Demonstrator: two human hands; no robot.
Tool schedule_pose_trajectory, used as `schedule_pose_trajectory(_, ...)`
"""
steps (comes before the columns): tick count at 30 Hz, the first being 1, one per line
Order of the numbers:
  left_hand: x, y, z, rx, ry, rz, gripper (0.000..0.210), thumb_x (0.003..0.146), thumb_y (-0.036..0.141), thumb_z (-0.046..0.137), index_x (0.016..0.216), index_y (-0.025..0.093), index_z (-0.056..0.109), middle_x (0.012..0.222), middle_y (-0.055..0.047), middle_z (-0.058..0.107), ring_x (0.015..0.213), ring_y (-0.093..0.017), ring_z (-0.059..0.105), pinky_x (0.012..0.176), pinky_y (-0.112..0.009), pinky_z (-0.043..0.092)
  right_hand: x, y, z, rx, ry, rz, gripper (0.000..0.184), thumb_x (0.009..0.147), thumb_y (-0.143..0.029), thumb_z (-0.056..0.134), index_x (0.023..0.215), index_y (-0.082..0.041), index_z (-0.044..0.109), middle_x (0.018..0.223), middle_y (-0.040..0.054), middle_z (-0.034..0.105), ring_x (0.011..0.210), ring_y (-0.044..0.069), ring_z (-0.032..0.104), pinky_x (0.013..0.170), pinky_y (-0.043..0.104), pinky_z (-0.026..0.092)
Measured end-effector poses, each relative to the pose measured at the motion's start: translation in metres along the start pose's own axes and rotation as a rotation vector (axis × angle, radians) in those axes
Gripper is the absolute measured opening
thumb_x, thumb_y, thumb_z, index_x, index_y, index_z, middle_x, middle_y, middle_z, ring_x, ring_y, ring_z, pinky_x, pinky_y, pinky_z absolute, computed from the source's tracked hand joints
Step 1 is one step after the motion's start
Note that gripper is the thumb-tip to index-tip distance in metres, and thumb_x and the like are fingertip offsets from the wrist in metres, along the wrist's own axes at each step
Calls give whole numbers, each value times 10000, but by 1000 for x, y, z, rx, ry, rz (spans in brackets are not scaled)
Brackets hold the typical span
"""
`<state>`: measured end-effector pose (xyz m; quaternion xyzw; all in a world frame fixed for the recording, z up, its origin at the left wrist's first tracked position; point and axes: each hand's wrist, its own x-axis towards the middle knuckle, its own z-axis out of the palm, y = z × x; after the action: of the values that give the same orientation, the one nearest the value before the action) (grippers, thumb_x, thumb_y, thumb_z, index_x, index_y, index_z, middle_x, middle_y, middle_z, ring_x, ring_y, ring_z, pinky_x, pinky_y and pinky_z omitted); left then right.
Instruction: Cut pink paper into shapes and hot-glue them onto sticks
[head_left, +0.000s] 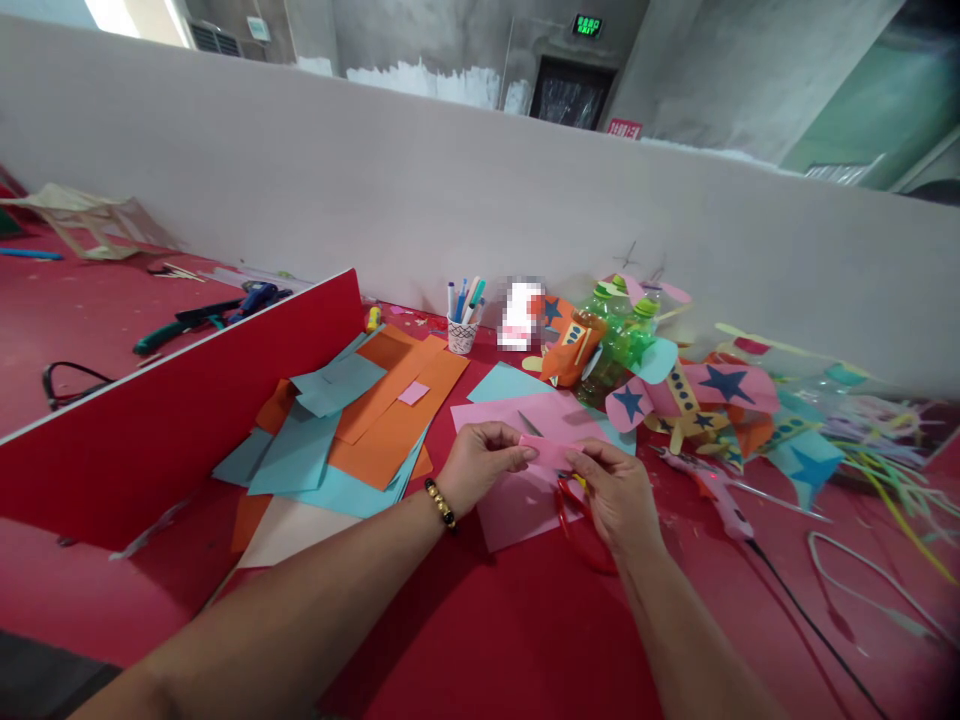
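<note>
A small strip of pink paper [551,453] is stretched between my two hands above the red table. My left hand [486,462], with a beaded bracelet on the wrist, pinches its left end between thumb and fingers. The right end is pinched by my right hand [619,490]. Beneath them lie larger pink paper sheets [499,515]. A pair of scissors with red handles [564,525] rests on those sheets, partly hidden behind my right hand, its blade pointing away from me.
Orange and blue paper sheets [397,400] lie left, beside a red divider [225,390]. A cup of pens [461,335] stands at the back. Decorated bottle crafts [682,395], a pink glue gun [709,485] with its cord, and a white cable [862,590] are to the right.
</note>
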<state>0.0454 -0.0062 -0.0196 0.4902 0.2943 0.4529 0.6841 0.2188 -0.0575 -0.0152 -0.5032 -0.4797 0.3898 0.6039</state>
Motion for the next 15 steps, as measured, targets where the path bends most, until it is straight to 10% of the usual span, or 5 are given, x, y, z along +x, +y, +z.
schedule_pose_trajectory(15, 1, 0, -1, -7, 39, -20, 304, 577, 332, 801, 707, 113, 634, 608, -3, 623, 557, -88, 568, 578, -213, 455, -1, -2, 2, 77, -24, 169, 181, 699, -302, 728, 825, -180, 685, 646, -12, 636, 554, 130, 607, 562, 246, 499)
